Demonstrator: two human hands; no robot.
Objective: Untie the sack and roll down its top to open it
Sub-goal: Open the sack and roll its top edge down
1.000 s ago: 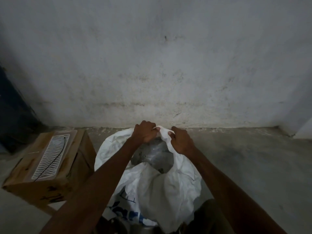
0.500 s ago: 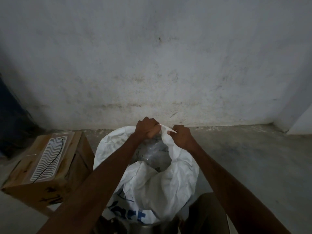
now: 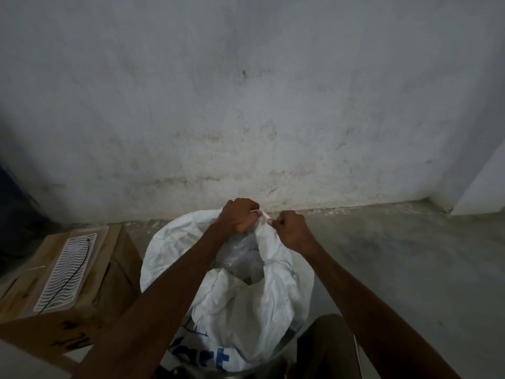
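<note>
A white sack (image 3: 246, 305) stands on the concrete floor (image 3: 396, 255) in front of a stained grey wall (image 3: 246, 105), its far rim close to the foot of that wall. The mouth of the sack gapes, and crumpled clear plastic (image 3: 240, 258) shows inside it. Blue printed letters run across the sack's near side, low down.

Both hands meet at the far edge of the sack's mouth. The left hand (image 3: 238, 216) has its fingers (image 3: 250, 207) curled tight round a bunch of the white cloth, thumb pressed against it. The right hand (image 3: 292, 228), just beside the left and nearly touching it, pinches the same twisted strip of cloth between thumb and bent fingers (image 3: 284, 218). That strip hangs from the two hands down toward the right side of the sack's mouth. The cloth on the sack's near side sags in loose folds below the forearms.

To the left of the sack, close beside it, sits a brown cardboard box (image 3: 82, 296) with dark scrawled marks on its side. On top of the box lies a white pad with a wavy pattern (image 3: 67, 272), and a thin black cord (image 3: 73, 277) crosses it. At the sack's near right is a dark trouser leg (image 3: 325, 348)
</note>
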